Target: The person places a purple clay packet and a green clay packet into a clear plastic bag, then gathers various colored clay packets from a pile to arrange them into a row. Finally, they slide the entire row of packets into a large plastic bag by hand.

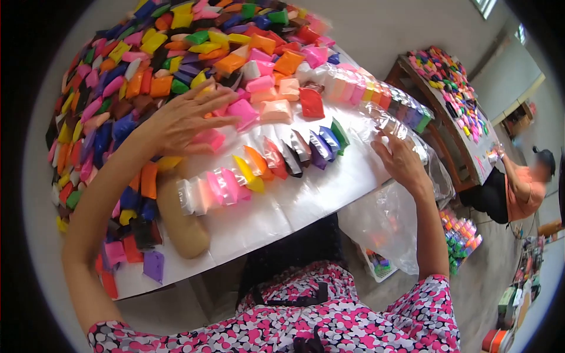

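Observation:
My left hand point(189, 120) reaches over the pile of coloured packets point(141, 76), fingers spread, above a pink packet point(209, 139). Below it, a row of packets in several colours point(273, 156) runs across the white tabletop point(282, 206), from clear and pink at the left to blue and green at the right. My right hand point(400, 154) is bent at the table's right side, by a clear plastic bag point(388, 120); whether its fingers hold the plastic is too blurred to tell. Behind it lies a clear sleeve filled with coloured packets point(376, 97).
A tan rounded bar point(183, 220) lies near the table's front edge. Loose clear plastic point(382, 223) hangs over a white basket point(376, 267) at the right. Further right, a person point(524, 185) sits by a second table point(479, 156) heaped with packets. More filled packs point(460, 238) are on the floor.

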`<state>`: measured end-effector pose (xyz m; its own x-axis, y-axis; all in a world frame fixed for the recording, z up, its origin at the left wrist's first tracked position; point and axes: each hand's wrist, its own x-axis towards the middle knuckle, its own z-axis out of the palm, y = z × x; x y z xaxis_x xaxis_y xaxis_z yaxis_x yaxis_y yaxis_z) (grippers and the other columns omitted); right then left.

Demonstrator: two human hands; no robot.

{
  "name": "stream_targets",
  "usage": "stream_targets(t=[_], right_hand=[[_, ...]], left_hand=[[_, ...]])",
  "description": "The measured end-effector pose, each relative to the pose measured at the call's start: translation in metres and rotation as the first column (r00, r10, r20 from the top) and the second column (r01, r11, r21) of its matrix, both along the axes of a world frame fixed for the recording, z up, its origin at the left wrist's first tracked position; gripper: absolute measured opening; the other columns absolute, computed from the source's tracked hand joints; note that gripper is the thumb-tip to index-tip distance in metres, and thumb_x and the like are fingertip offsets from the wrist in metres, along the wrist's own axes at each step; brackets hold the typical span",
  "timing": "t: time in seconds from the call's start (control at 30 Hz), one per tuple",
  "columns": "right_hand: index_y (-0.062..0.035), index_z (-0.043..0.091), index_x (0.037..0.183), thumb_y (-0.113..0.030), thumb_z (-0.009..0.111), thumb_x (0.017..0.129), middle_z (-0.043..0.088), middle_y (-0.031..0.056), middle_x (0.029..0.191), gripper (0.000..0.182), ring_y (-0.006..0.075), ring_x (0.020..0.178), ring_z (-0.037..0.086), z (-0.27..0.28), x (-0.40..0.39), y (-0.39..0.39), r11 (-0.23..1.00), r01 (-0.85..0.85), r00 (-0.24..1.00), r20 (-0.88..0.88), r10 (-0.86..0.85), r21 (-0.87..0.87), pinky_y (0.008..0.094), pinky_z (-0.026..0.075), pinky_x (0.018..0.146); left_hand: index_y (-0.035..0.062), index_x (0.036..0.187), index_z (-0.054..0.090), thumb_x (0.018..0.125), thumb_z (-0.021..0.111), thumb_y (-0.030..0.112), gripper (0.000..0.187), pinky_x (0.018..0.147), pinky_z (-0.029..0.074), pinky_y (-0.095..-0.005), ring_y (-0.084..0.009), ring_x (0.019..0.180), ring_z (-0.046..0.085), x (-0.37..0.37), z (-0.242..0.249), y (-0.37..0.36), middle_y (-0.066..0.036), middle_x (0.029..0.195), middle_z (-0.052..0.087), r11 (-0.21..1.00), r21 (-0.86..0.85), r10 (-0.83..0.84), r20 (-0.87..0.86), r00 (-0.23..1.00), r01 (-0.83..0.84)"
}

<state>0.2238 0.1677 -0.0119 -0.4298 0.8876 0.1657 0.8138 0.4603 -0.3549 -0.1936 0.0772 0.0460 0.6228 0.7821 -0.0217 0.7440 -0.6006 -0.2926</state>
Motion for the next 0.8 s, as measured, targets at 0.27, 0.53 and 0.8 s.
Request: stream_targets(t=[0.27, 0.53, 0.8], right_hand=[[0.0002, 0.065, 0.109, -0.03, 0.063, 0.088, 0.068, 0.0226, 0.1, 0.037, 0.0359, 0.093, 0.065, 0.003, 0.01, 0.02, 0.997, -0.082, 0.996, -0.046, 0.081, -0.015, 0.0439, 0.049, 0.085], [0.0016, 0.065, 0.115, -0.016, 0.074, 0.081, 0.067, 0.0162, 0.113, 0.039, 0.0224, 0.09, 0.067, 0.017, 0.011, 0.031, 0.98, -0.195, 0.956, -0.215, 0.198, 0.032, 0.037, 0.054, 0.081], [-0.0046, 0.061, 0.125, -0.011, 0.068, 0.085, 0.068, 0.0138, 0.11, 0.041, 0.0203, 0.092, 0.066, 0.029, 0.001, 0.022, 0.981, -0.191, 0.97, -0.146, 0.195, 0.039, 0.0347, 0.053, 0.08]], left_hand=[[0.0073, 0.132, 0.055, 0.076, 0.072, 0.017, 0.06, 0.117, 0.024, -0.0506, -0.0335, 0.132, 0.044, 0.077, 0.065, -0.103, -0.016, 0.138, 0.05, 0.942, 0.152, 0.232, 0.347, 0.908, -0.299], [0.0005, 0.123, 0.061, 0.076, 0.073, 0.016, 0.052, 0.113, 0.027, -0.0551, -0.0389, 0.123, 0.052, 0.127, 0.026, -0.185, -0.02, 0.129, 0.056, 0.91, -0.015, 0.335, 0.616, 0.714, -0.414], [-0.0004, 0.116, 0.063, 0.076, 0.075, 0.016, 0.045, 0.107, 0.037, -0.0533, -0.0381, 0.113, 0.057, 0.172, -0.033, -0.159, -0.019, 0.119, 0.06, 0.938, -0.027, 0.249, 0.742, 0.622, -0.344]])
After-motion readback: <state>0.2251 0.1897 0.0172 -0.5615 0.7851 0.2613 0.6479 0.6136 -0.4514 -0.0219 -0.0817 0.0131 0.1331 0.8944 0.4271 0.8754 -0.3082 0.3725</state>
